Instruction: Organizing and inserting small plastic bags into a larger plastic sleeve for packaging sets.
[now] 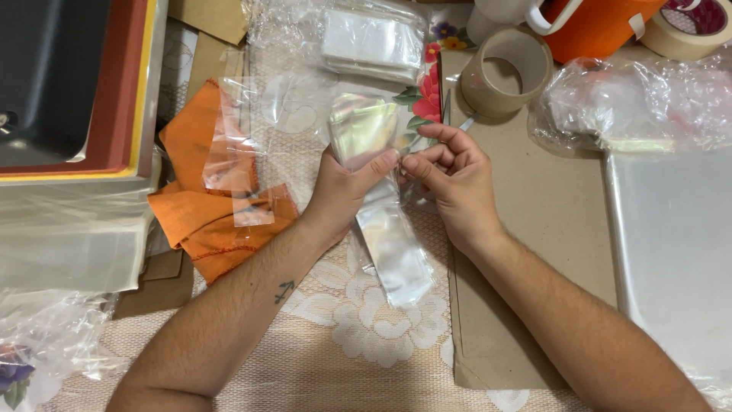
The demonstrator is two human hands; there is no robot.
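Clear, glossy plastic is what I hold: a narrow sleeve bag (385,229) whose long axis runs away from me, its lower end resting on the lace cloth (358,336) of the bench and leaning slightly right, its upper end lifted and bent back; my left hand (343,191) is closed around its middle, thumb pressed across the front; my right hand (450,179) pinches the edge just beside that thumb, fingers curled; crumpled orange fabric (198,221) lies to the left, flat brown cardboard (534,252) to the right, a tape roll (507,72) beyond.
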